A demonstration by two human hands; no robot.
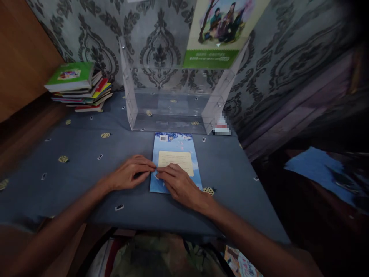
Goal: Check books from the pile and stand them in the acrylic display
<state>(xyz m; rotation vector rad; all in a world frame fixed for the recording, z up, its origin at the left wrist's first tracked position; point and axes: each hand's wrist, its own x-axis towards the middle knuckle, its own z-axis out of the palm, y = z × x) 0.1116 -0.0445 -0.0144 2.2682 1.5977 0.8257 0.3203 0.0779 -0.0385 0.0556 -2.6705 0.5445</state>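
Observation:
A blue book [175,144] lies flat on the cloth-covered table in front of me, with a barcode at its far edge and a pale yellow text panel in the middle. My left hand [135,172] comes in from the left, its thumb and fingertips drawn together at the book's left edge. Across the lower half of the book rests my right hand [182,184], palm down, fingers pointing left and almost meeting the left fingertips. It covers part of the cover and the text panel.
Behind the book stands a clear acrylic rack [167,122], with a green-bordered picture book [211,57] on its upper right. A stack of books [77,86] sits at the back left. Patterned tablecloth [86,184] covers the table, whose right edge slopes down beside a blue cloth [317,169].

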